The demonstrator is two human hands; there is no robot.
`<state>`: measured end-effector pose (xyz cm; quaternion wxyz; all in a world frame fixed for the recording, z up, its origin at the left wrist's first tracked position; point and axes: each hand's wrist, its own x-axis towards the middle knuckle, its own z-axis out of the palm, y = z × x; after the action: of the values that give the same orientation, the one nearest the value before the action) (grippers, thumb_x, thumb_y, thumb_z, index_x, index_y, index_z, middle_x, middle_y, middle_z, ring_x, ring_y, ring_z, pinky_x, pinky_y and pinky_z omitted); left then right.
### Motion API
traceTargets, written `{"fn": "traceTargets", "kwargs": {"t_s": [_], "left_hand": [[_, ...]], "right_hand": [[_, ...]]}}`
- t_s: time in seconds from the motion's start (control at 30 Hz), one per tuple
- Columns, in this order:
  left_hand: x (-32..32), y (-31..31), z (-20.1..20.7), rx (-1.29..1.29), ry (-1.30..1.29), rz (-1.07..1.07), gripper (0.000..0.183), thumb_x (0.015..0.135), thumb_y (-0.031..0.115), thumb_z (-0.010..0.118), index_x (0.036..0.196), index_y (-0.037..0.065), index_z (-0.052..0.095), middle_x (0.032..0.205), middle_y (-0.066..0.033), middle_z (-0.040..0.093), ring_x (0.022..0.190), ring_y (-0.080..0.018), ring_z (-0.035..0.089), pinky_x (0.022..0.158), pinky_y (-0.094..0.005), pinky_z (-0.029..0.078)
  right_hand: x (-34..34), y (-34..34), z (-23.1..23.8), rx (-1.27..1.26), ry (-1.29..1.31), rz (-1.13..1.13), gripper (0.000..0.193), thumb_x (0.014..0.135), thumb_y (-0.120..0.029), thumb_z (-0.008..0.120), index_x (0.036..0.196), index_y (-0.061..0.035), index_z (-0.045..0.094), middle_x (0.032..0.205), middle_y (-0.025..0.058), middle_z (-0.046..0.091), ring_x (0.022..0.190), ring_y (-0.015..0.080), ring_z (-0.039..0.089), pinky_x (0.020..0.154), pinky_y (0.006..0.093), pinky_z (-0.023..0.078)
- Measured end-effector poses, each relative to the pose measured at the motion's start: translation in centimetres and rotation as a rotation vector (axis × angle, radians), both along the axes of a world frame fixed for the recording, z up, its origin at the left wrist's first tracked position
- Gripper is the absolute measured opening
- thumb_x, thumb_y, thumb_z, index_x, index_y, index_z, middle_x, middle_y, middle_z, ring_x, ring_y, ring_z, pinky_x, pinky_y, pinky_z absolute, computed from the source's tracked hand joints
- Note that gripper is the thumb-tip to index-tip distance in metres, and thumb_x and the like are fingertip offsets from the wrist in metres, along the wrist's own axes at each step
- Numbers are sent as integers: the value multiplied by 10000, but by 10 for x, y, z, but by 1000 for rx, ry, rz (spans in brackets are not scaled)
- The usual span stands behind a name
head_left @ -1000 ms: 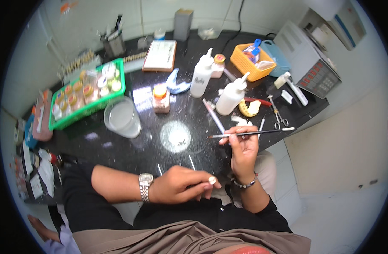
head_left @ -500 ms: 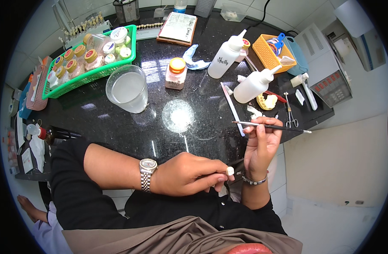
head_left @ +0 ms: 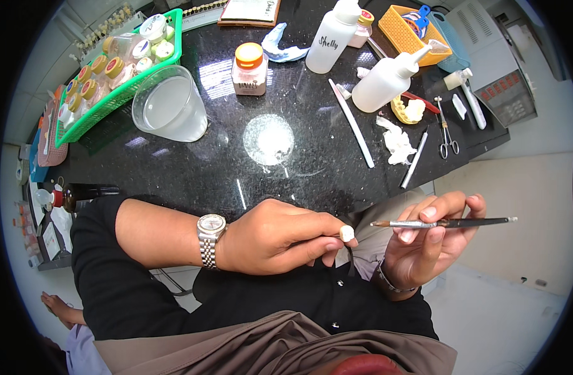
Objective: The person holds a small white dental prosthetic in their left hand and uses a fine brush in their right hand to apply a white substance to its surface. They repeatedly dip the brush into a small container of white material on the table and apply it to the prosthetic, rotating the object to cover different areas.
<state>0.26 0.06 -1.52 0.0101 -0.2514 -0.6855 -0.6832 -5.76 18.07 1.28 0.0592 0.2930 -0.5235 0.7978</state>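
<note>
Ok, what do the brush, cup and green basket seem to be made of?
Brush: dark, smooth handle, perhaps painted wood or plastic; shiny silvery collar, likely metal; brown tip, natural or synthetic, can't tell.
Cup: smooth, see-through wall; plastic or glass, uncertain.
Green basket: probably moulded plastic, slightly glossy, given its even colour and perforated wall.

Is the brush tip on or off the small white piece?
Off: a gap shows between the brush tip and the small white piece.

Single head-worn fisheye view, left of a pair, looking down — close over a black worktop (head_left: 318,134)
</note>
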Motion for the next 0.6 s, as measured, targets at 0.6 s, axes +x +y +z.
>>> {"fn": "traceTargets", "kwargs": {"t_s": [0.6], "left_hand": [[-3,0,1,-41,27,22,188,874,70,455,960,7,610,663,-43,636,561,-131,616,541,-248,480]], "right_hand": [[0,-8,-8,40,285,-51,612,828,-55,526,1296,16,139,807,120,464,481,110,462,405,208,453]]}}
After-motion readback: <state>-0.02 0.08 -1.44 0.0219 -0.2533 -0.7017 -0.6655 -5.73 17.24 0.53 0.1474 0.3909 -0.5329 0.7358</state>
